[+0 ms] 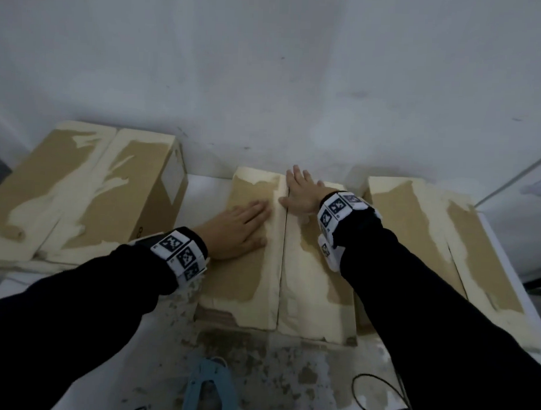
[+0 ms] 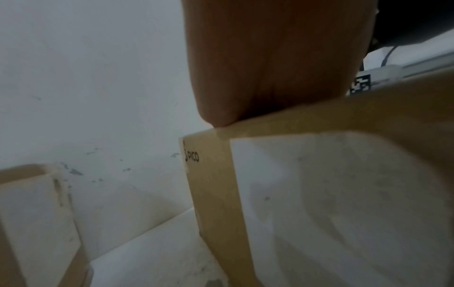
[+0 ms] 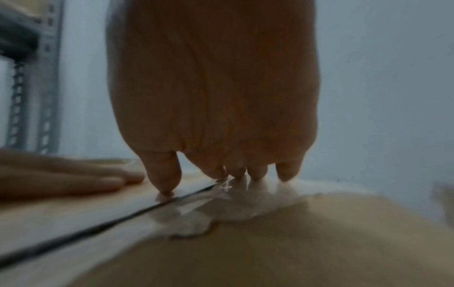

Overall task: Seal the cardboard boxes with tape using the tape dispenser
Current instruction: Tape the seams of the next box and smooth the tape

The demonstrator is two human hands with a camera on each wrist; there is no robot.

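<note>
A brown cardboard box (image 1: 248,274) with torn pale patches stands in the middle of the white table, its two top flaps meeting at a dark seam (image 1: 282,260). My left hand (image 1: 238,225) lies flat on the left flap with straight fingers. My right hand (image 1: 303,190) lies flat on the right flap near the far end, thumb at the seam (image 3: 137,211). In the right wrist view its fingertips (image 3: 255,172) press the flap, and the left hand's fingers (image 3: 73,180) rest beside them. A blue tape dispenser (image 1: 209,389) lies at the near table edge, untouched.
A second box (image 1: 79,192) lies at the left and a third box (image 1: 439,241) at the right, both with closed flaps. A black cable (image 1: 376,392) curls on the table (image 1: 134,368) near the right sleeve. The white wall (image 1: 268,66) rises just behind the boxes.
</note>
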